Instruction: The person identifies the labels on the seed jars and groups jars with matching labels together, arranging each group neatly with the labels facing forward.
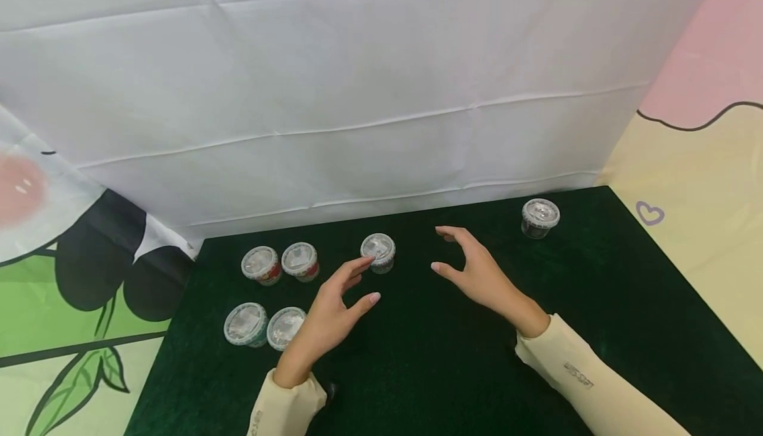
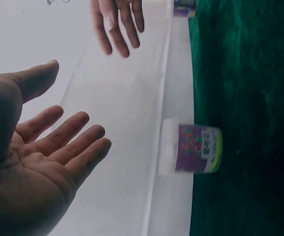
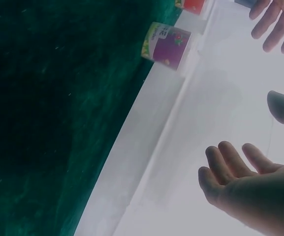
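Note:
My left hand (image 1: 329,317) hovers over the green cloth with fingers spread and nothing in them. Its index fingertip overlaps a small lidded tub (image 1: 378,252) in the head view; in the left wrist view that tub (image 2: 191,149) has a purple label and stands apart from the hand. To the right, my right hand (image 1: 481,273) is also held up, thumb and fingers apart, holding nothing. The right wrist view shows the purple tub (image 3: 169,45) well away from the right hand (image 3: 250,177). Another lidded tub (image 1: 539,218) stands alone farther right.
At the left stand two tubs with red labels, one tub (image 1: 261,264) beside another tub (image 1: 301,261). Nearer are a teal-labelled tub (image 1: 246,324) and a tub (image 1: 286,327) partly hidden by the left hand. A white cloth wall (image 1: 381,91) rises behind the green tabletop (image 1: 429,370).

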`<act>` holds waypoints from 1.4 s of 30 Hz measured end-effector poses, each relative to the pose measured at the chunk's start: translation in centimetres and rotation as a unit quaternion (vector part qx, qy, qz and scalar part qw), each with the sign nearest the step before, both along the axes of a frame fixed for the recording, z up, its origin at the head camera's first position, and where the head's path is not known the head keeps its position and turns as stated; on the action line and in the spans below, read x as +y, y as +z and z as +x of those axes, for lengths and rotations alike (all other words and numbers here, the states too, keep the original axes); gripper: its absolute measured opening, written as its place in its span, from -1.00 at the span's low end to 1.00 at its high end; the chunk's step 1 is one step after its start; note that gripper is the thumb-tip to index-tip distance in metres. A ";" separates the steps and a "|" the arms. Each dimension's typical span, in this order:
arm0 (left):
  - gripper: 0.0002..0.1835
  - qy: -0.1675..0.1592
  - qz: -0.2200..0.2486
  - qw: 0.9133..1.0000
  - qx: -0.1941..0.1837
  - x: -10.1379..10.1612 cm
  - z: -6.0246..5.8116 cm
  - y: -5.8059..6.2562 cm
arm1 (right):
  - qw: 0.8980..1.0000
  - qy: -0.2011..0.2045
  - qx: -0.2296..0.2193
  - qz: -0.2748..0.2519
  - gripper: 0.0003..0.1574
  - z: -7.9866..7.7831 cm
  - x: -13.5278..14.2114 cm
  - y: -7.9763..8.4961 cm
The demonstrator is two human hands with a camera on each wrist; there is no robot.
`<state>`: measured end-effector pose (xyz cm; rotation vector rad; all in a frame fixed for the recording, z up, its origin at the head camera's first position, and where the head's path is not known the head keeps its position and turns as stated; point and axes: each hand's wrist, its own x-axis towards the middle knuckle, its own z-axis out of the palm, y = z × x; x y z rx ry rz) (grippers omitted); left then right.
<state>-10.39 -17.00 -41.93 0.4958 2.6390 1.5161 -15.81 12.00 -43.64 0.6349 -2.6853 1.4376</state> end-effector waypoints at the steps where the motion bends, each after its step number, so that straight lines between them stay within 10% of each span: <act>1: -0.34 -0.006 0.002 1.000 -0.003 0.3 0.0 -0.1 | 1.000 -0.002 -0.001 0.000 -0.16 0.1 0.2 -0.1; 42: -0.36 -0.109 0.026 0.993 -0.031 8.9 -2.1 -3.9 | 0.994 -0.097 -0.041 0.037 -0.21 0.9 10.2 -2.0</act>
